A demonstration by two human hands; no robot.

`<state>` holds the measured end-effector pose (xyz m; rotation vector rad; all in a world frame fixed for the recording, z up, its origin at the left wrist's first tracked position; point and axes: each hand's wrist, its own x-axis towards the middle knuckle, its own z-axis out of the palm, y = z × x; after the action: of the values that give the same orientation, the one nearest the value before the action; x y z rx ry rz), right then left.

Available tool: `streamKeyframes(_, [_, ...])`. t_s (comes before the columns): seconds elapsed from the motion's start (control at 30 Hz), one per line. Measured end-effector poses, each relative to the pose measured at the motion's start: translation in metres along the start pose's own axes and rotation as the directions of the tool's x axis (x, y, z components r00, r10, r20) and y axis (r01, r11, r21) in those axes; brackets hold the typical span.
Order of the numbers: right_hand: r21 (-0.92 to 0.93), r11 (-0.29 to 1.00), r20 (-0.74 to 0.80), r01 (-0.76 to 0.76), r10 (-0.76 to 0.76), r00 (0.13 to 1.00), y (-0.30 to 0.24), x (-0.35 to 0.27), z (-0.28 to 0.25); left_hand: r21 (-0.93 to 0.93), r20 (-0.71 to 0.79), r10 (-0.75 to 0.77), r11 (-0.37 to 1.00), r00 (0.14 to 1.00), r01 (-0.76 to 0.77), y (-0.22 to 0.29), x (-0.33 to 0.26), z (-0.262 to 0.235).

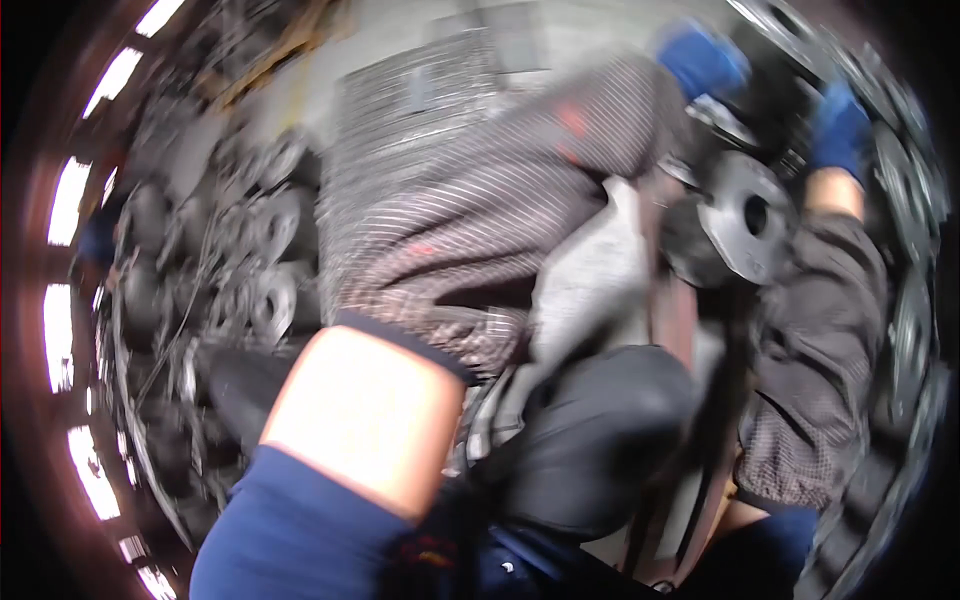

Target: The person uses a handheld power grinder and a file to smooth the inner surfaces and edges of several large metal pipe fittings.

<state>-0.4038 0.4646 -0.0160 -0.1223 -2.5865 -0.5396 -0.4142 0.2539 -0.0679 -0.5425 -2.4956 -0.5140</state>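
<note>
Fingers (838,104), blue-gloved — grip too blurred to tell — beside dark, bulky part (768,88); smooth, round-holed disc (735,238) near.

Grey ribbed stack (385,140): bore small pale patch (418,92). Dark ring-shaped metal parts (288,215): lay crowded left of stack. Bright rectangular panels (68,205): ran in column far left of stack. Orange-yellow bar (288,47): slanted beyond stack's upper-left corner. Flat grey sheet (518,35): lay just beyond stack.
</note>
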Motion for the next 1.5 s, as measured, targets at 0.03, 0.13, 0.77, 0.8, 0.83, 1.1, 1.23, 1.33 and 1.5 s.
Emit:
streamKeyframes(0.03, [0.167, 0.986, 0.007, -0.012, 0.011, 1.000, 0.041, 0.001, 0.021, -0.396, 0.161, -0.243, 0.872, 0.957, 0.288, 0.028, -0.029, -0.020])
streamKeyframes(0.13, [0.948, 0.161, 0.252, -0.276, 0.152, 0.956, 0.098, 0.029, 0.087, -0.414, 0.126, -0.299, 0.851, 0.946, 0.324, 0.062, -0.149, -0.066])
streamKeyframes(0.77, [0.884, 0.237, 0.433, -0.402, -0.737, 0.519, -0.249, -0.271, -0.088, 0.285, 0.405, -0.733, 0.669, 0.547, 0.686, -0.068, -0.444, -0.452])
streamKeyframes(0.8, [0.978, 0.208, 0.193, -0.032, -0.825, 0.532, -0.252, -0.294, -0.109, 0.299, 0.384, -0.782, 0.608, 0.490, 0.735, -0.076, -0.470, -0.460])
streamKeyframes(0.83, [0.931, 0.133, -0.043, 0.339, -0.884, 0.465, -0.246, -0.317, -0.140, 0.300, 0.371, -0.815, 0.558, 0.444, 0.774, -0.082, -0.491, -0.462])
streamKeyframes(1.1, [0.748, 0.263, 0.099, 0.609, -0.952, 0.289, -0.272, -0.327, -0.155, 0.391, 0.501, -0.843, 0.422, 0.195, 0.818, -0.136, -0.567, -0.457])
streamKeyframes(1.23, [0.784, 0.186, 0.004, 0.592, -0.956, 0.295, -0.282, -0.326, -0.171, 0.291, 0.503, -0.823, 0.449, 0.264, 0.844, -0.137, -0.560, -0.454])
streamKeyframes(1.33, [0.778, 0.174, 0.012, 0.603, -0.965, 0.263, -0.292, -0.327, -0.173, 0.249, 0.556, -0.787, 0.466, 0.269, 0.849, -0.130, -0.558, -0.447])
streamKeyframes(1.5, [0.772, 0.127, -0.026, 0.623, -0.973, 0.231, -0.304, -0.326, -0.177, 0.258, 0.579, -0.787, 0.422, 0.211, 0.869, -0.121, -0.543, -0.448])
